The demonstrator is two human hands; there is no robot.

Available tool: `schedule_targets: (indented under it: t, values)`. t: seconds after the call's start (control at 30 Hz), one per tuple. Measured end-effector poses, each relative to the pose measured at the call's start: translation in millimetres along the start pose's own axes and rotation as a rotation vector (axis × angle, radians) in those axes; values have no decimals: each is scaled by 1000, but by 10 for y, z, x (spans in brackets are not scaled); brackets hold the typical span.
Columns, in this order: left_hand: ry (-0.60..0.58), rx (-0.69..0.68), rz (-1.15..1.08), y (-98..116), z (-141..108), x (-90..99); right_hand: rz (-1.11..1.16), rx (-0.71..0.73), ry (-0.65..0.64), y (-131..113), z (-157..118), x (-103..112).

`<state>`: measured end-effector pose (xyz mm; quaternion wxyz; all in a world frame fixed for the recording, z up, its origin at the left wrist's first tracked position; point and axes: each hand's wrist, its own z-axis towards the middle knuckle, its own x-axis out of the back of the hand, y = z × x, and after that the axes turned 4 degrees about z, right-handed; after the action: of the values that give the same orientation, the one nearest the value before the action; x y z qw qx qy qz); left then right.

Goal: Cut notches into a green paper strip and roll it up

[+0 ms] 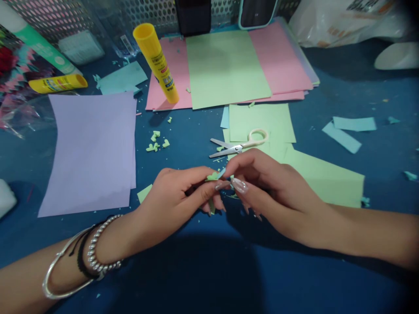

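Both hands meet low over the middle of the blue table. My left hand, with bracelets at its wrist, pinches small pieces of green paper between thumb and fingers; a narrow light-blue strip sticks up beside them. Close by on the right, my right hand has thumb and fingertips drawn together at a tiny pale paper scrap, mostly covered by the fingers. Just beyond the fingertips lie white-handled scissors with their blades apart. Several small green heart-shaped cutouts rest on the table to the left.
Purple sheets lie at left. A yellow glue stick stands near pink and green paper; its yellow cap lies left. Green pieces and blue strips spread right. Two phones lean against a mesh basket at the back.
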<state>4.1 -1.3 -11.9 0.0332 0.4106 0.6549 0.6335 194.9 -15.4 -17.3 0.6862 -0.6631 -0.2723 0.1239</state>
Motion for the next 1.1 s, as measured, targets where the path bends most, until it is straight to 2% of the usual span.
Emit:
schedule_targets:
  t: [0.2,0.37,0.47,0.7,0.93,1.0,1.1]
  values:
    - [-7,19,2,13,-9,4,-8,-4,-20,14,0,10]
    - [-69,55,-25,32,-28,15,-26,11,18,5,-9,7]
    - [-71,29,-70,35,-41,23,6,-3,-5,-2,0,5]
    - [-110,66,-104,78,-41,42,39,2,-26,-54,6,-4]
    - [-42,-14,-144,55,-64,5,-16,9,-9,-85,0,-49]
    - [-9,-26,-169,50,-66,-10,-61,16,22,-109,-19,-37]
    - [43,-2,-235,41,-67,-38,-107,128,217,-242,-54,29]
